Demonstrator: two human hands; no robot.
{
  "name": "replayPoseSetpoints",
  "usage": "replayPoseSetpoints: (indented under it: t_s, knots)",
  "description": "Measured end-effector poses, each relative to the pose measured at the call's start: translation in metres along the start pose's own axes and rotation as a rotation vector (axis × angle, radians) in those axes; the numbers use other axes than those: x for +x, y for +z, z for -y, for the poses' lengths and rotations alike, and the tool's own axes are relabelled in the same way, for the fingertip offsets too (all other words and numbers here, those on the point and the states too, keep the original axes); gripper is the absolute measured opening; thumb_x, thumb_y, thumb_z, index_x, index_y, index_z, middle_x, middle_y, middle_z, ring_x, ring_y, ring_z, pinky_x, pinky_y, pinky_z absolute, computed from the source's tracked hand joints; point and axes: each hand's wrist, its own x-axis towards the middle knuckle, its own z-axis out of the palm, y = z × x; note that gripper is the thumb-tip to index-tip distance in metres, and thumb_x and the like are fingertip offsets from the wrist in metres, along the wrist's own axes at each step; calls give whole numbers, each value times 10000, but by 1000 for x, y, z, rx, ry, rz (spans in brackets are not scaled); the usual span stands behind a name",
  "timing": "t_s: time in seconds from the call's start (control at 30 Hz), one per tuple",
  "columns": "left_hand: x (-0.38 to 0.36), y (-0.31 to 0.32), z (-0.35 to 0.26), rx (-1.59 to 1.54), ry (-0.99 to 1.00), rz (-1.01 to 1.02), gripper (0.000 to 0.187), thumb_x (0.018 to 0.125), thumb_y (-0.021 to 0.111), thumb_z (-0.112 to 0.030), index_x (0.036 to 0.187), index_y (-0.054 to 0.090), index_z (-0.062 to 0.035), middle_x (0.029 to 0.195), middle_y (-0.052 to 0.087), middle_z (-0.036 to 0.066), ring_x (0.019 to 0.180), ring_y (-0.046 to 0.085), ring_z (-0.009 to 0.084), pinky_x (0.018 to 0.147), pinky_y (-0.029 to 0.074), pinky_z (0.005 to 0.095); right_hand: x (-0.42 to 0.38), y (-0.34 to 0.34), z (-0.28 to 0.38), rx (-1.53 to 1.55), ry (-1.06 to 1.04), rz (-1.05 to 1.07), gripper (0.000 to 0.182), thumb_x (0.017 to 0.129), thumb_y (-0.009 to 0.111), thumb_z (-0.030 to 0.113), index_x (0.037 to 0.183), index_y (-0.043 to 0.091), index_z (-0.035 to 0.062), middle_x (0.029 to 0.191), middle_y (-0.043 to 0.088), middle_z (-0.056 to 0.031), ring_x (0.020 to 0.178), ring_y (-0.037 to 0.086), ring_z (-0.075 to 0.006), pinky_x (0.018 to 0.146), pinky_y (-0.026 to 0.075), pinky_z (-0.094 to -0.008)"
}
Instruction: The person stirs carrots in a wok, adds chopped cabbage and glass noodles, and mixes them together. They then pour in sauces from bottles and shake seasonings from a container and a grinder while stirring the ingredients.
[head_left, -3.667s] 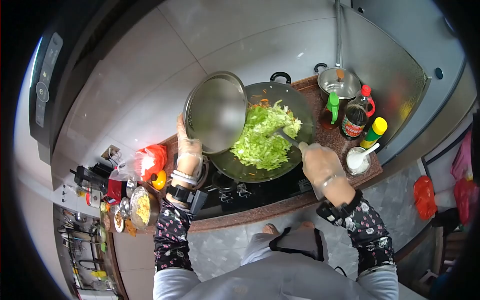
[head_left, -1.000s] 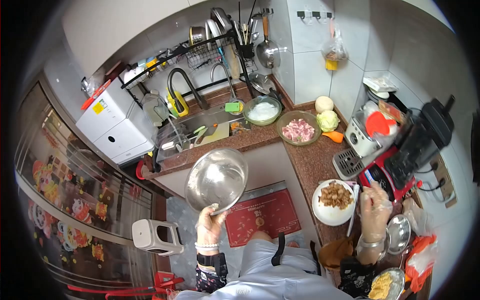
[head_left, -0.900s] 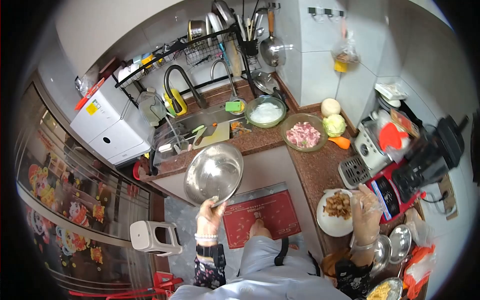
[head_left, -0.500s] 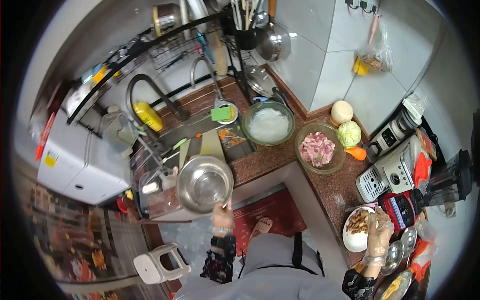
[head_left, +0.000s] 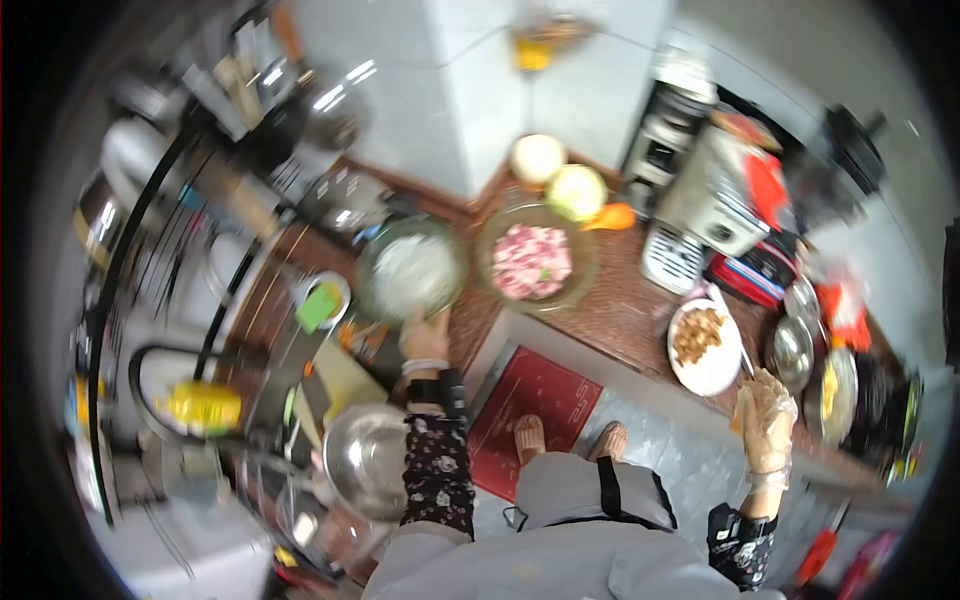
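Far left of the meat bowl [head_left: 586, 262], a yellow plastic bottle [head_left: 203, 406], smeared by motion blur; less far left, a flat green sponge [head_left: 318, 307], then a pale, smooth cutting board [head_left: 345, 372]. Left of the meat bowl and toward the body, a round steel basin [head_left: 365, 460], thin-walled and shiny, beside the left sleeve [head_left: 436, 455]. Directly left of the meat bowl, just beside it, a tinted glass bowl [head_left: 367, 268] with a loose white mass [head_left: 412, 272] inside, too blurred to identify. At the near rim of the tinted glass bowl, left of the meat bowl and on its body side, the left hand [head_left: 425, 338], fingertips overlapping the edge; cannot tell whether closed on the glass or only resting against it. Judging by this reach, now at the step of getting hold of the tinted glass bowl; next seems to call for a firm pinch on slick glass, then level handling against spilling. In the meat bowl, moist pink chunks of meat [head_left: 530, 260], uneven and soft-looking. Behind the meat bowl and to its right, a rounded pale cabbage [head_left: 577, 192] and a tapered, smooth orange vegetable [head_left: 610, 217]. Well right of the meat bowl, a glossy white plate [head_left: 735, 350] with rough browned pieces [head_left: 697, 334]. Farther right of the meat bowl and toward the body, the right hand [head_left: 767, 420] in a crinkled clear glove, near the plate; cannot tell whether holding anything.
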Motion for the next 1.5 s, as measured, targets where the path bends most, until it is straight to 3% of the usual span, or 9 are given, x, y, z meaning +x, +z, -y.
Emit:
replayPoseSetpoints:
  t_s: [0.1,0.13,0.17,0.27,0.43,0.67,1.13,1.27,1.5]
  knots:
    - [8,-26,-31,163,-150,254,584,873,529,-570,1071,662,-37,1018,657,232,944,619,410,846,484,481,-26,-21,-23,-140,82,-161,123,786,657,71,878,673,-9,1053,660,-195,1006,615,-363,892,486,-425]
    - [16,16,33,279,170,246,607,854,541,-602,1019,672,-33,968,669,223,906,631,392,814,491,483,-36,-33,-29,-158,135,-185,118,779,666,77,865,670,-3,1046,662,-194,1006,616,-365,885,492,-427]
    - [13,5,19,76,-238,267,605,849,553,-615,936,685,-31,908,683,207,839,644,382,756,502,478,-50,-41,-44,-188,182,-209,118,777,665,82,861,668,-1,1041,662,-195,1007,617,-363,878,496,-428]
    - [-38,-28,-8,-8,224,-152,550,849,637,-534,868,694,13,803,689,192,739,655,346,648,520,441,-99,-69,-86,-221,310,-308,111,771,670,92,848,675,11,1021,669,-186,1003,622,-352,864,502,-420]
    - [-93,-36,-68,-309,702,-140,335,849,658,-287,1004,656,9,878,683,149,708,645,269,657,531,352,-198,-90,-200,-227,527,-404,84,777,664,102,802,670,23,996,673,-173,974,624,-350,840,507,-412]
    - [-246,3,-250,-1652,-47,754,258,827,621,-187,997,623,7,886,670,130,792,646,249,760,515,364,-371,-132,-350,-226,737,-512,86,794,641,90,808,667,9,960,674,-189,971,619,-368,863,493,-425]
    - [-679,189,-691,-1298,-556,2057,193,756,574,-45,940,614,-2,937,654,146,900,623,356,848,518,513,-445,-248,-562,-111,952,-758,128,803,630,57,913,687,26,1124,650,-166,1081,583,-356,939,453,-422]
    - [-749,261,-745,-1247,-667,2001,423,748,592,-23,1161,529,48,1230,540,201,1087,557,384,922,488,540,-425,-313,-657,-154,950,-688,129,801,638,57,916,688,28,1130,646,-179,1083,582,-358,940,454,-424]
    - [-815,327,-765,-1438,-593,1564,173,825,606,-8,981,619,66,1058,635,174,1068,583,314,970,478,417,-360,-453,-842,-354,643,-618,220,797,647,52,1012,646,4,1088,644,-203,1031,596,-387,892,481,-425]
